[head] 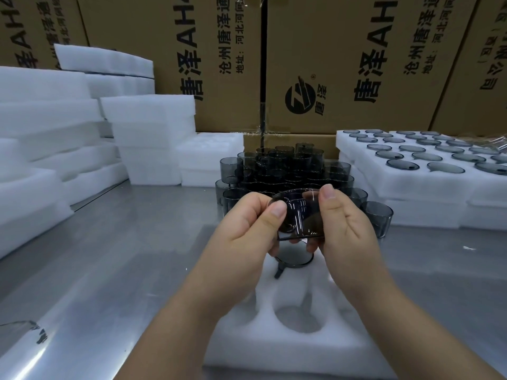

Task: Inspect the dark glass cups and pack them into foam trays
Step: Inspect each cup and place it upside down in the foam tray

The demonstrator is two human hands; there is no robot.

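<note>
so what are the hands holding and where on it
One dark glass cup, tilted, gripped by its sides between the left hand and the right hand.

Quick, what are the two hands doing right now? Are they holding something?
Left hand: closed, pinching the dark glass cup on one side.
Right hand: closed, holding the same cup on the other side.

Centre-left carton (170, 64): black print, turned sideways, reads "唐泽AH", then runs off the frame. Smaller lines read "沧州唐泽通" and "地址:河北河间", both cut short.

Centre-right carton (384, 111): the same 3 lines, plus a round logo (300, 95) marked "唐泽" with ®.

Far-left carton (35, 26): "AH" legible, remainder partial.

Far-right carton (482, 86): print too skewed to read.
</note>
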